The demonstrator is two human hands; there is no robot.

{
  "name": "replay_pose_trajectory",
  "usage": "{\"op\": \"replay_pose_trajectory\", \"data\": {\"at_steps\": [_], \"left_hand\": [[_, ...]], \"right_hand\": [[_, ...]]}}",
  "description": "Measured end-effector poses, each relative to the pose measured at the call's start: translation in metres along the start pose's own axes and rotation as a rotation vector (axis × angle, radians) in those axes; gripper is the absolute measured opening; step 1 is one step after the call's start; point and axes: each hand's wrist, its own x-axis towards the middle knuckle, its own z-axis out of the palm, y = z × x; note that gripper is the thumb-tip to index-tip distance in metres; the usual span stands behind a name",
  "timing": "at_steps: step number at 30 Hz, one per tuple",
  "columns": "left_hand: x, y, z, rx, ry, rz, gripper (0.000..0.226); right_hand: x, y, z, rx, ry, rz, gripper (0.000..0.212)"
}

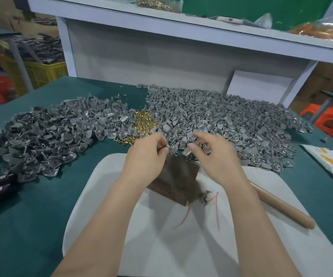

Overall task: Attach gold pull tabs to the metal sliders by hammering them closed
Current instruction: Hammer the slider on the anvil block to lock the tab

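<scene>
At the middle of the frame, just above the far edge of a brown block (177, 176), the left hand (147, 156) pinches a grey slider (172, 150) at its fingertips. The right hand (215, 156) has thumb and forefinger closed on a small pale piece (186, 152), too blurred to say whether it is a tab. The two hands nearly meet, so the step looks like fitting a tab onto the slider, ahead of any hammering. Next the joined pair would need setting flat on the block, and the right hand would have to let go to take the hammer handle (281, 206), which lies at the right across the edge of the white mat (121, 226). Behind the hands sit the loose gold tabs (141, 121), between two heaps of grey sliders (51, 132) on the green worktop (31, 216).
</scene>
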Motion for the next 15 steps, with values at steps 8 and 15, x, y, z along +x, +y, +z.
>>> {"op": "replay_pose_trajectory", "data": {"at_steps": [8,15], "left_hand": [[0.008,-0.004,-0.005,-0.281,0.336,-0.112,0.015],[0.016,-0.013,-0.019,-0.802,0.598,-0.383,0.023]], "right_hand": [[0.059,-0.031,0.012,0.222,0.186,0.171,0.034],[0.082,-0.024,0.047,-0.108,-0.066,0.182,0.046]]}}
